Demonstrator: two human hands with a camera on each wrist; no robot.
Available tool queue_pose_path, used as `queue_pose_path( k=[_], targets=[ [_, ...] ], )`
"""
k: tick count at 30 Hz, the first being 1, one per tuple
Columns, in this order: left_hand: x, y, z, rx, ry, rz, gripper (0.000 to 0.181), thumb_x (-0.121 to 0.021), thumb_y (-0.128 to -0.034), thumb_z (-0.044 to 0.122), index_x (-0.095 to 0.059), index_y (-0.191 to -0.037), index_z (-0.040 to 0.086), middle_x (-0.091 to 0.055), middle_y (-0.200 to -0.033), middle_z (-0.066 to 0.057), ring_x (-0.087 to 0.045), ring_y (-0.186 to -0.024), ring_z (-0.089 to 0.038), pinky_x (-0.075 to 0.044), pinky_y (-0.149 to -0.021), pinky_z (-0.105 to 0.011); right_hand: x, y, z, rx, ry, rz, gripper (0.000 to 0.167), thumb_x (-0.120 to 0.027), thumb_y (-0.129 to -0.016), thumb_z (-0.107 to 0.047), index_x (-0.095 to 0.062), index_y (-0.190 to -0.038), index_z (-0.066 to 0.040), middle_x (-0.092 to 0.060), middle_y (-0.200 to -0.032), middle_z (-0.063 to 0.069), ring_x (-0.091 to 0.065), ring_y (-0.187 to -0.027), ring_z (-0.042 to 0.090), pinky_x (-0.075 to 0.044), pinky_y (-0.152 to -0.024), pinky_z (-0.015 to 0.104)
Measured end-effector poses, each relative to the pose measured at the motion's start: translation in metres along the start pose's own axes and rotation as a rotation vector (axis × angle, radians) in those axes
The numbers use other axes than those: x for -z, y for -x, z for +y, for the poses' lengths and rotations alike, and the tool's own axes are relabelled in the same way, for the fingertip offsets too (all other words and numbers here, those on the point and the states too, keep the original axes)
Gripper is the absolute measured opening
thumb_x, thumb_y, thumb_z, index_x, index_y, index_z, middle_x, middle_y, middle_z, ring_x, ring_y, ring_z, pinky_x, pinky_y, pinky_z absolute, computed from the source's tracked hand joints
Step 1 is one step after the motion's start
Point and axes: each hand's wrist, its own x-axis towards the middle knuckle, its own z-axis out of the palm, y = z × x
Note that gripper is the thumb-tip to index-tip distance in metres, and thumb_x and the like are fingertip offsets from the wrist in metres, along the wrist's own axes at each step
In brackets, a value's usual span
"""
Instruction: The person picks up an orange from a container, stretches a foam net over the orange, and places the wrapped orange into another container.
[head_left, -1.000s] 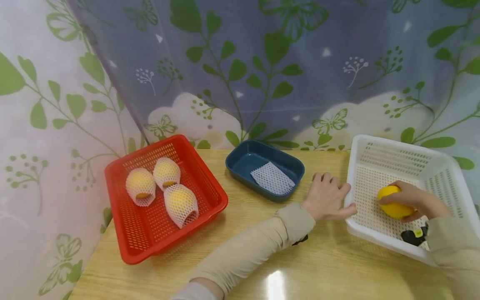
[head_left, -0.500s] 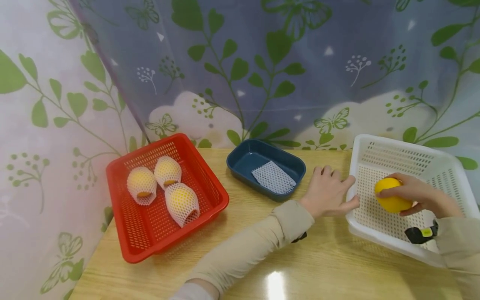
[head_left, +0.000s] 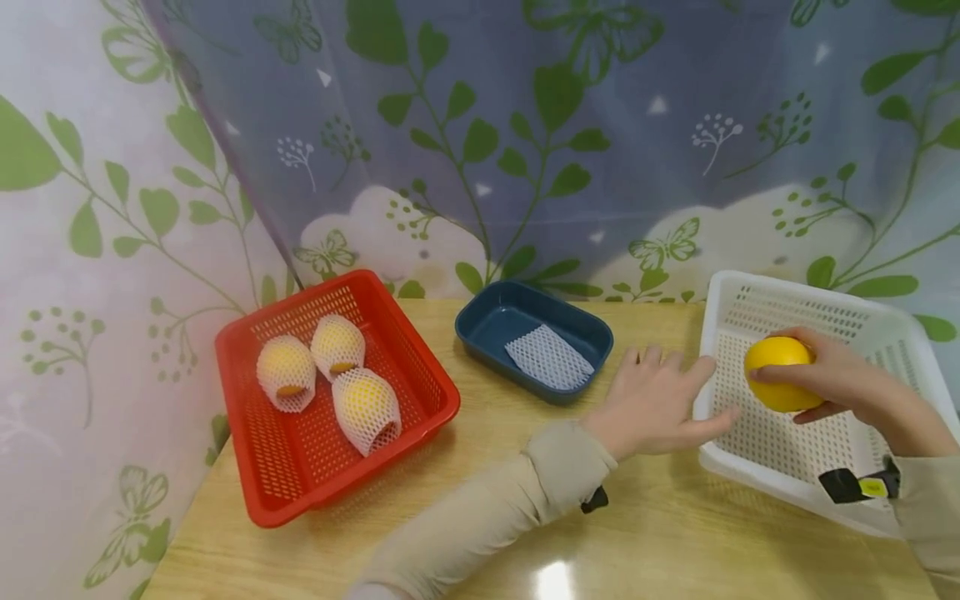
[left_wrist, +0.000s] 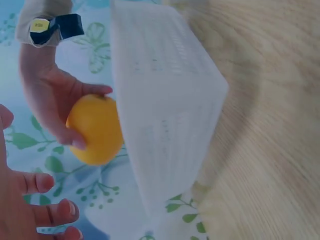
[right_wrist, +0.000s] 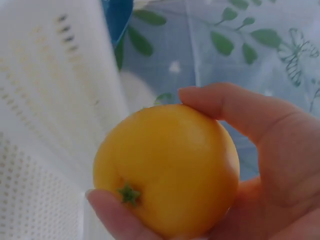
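Note:
In the head view my right hand [head_left: 862,375] grips a yellow-orange orange [head_left: 776,354] over the white basket [head_left: 798,493]. The right wrist view shows the orange [right_wrist: 170,155] between thumb and fingers, its small green star-shaped stem end [right_wrist: 129,194] facing the camera. My left hand [head_left: 652,404] is spread with loose fingers beside the basket's left rim, holding nothing. The left wrist view has the left fingers [left_wrist: 52,214] apart from the orange [left_wrist: 97,132], with the basket's outer wall [left_wrist: 170,120] to their right.
A dark blue dish [head_left: 498,310] with a white foam net [head_left: 547,357] stands mid-table. To its left, a red basket [head_left: 300,471] bears three netted yellow fruits [head_left: 367,408]. A patterned curtain [head_left: 480,150] hangs behind the wooden table [head_left: 637,533].
My right hand has raised the orange from low in the white basket, slightly leftward in view. The left hand's fingers have spread, and its thumb reaches farther right past the rim.

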Motion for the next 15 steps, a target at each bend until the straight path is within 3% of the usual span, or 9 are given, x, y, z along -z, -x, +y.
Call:
queue_pose_path(
  k=[3,8,12,15],
  targets=[
    [0.003,0.012,0.001,-0.009,0.071,0.040,0.055,-0.030,-0.0955,0.069,-0.049,-0.129,0.031,-0.059,-0.108,0.011,-0.048,-0.089,-0.013,-0.032,-0.075,-0.027,-0.002,0.007,-0.011,0.019,0.003,0.037,0.078,-0.062,-0.097,-0.036,-0.020,-0.145,0.008,-0.044,-0.120,0.030,-0.059,-0.088,0.030,-0.059,-0.062,0.041],
    [0.002,0.034,0.000,-0.041,0.149,0.115,0.043,-0.033,-0.0984,0.063,-0.048,-0.106,0.024,-0.049,-0.086,0.011,-0.042,-0.075,-0.011,-0.029,-0.067,-0.024,-0.009,0.020,-0.029,0.063,0.024,0.092,0.079,-0.065,-0.095,-0.035,-0.021,-0.147,0.006,-0.042,-0.122,0.031,-0.059,-0.089,0.034,-0.059,-0.060,0.040],
    [-0.004,0.052,-0.005,-0.048,0.336,0.136,0.034,-0.036,-0.1012,0.054,-0.041,-0.097,0.021,-0.044,-0.084,0.010,-0.040,-0.073,-0.008,-0.029,-0.067,-0.021,-0.016,0.031,-0.046,0.107,0.049,0.139,0.079,-0.069,-0.092,-0.036,-0.026,-0.147,0.001,-0.044,-0.123,0.029,-0.059,-0.088,0.034,-0.058,-0.058,0.038],
    [-0.015,0.065,-0.010,-0.077,0.499,0.189,0.026,-0.041,-0.1014,0.043,-0.042,-0.097,0.018,-0.043,-0.082,0.009,-0.040,-0.069,-0.007,-0.030,-0.064,-0.017,-0.022,0.039,-0.057,0.150,0.056,0.166,0.078,-0.072,-0.091,-0.033,-0.029,-0.148,-0.002,-0.044,-0.126,0.028,-0.058,-0.088,0.035,-0.057,-0.057,0.037]
  ],
)
